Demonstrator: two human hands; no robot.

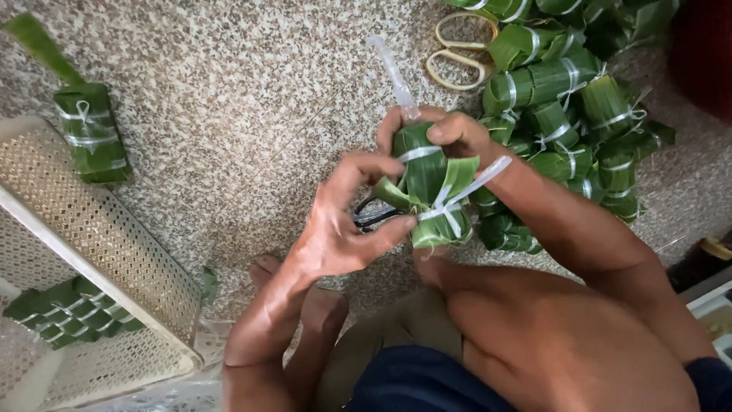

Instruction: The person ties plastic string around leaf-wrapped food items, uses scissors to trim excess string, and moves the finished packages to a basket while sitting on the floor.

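Both my hands hold one green leaf-wrapped parcel (425, 174) above the speckled floor. My right hand (450, 130) grips its top end, where a white plastic strip (396, 72) sticks upward. My left hand (335, 229) pinches the lower end with thumb and forefinger, right at the knot of the white strip (457, 197) that crosses the folded leaf flaps. A black object (371, 216) shows on the floor just under the parcel; what it is I cannot tell.
A pile of several tied leaf parcels (568, 114) lies at the upper right, with yellow-handled scissors (457, 49) beside it. One tied parcel (91, 133) lies alone at the left. A cream perforated basket (99, 252) stands at lower left. My feet and knees fill the bottom.
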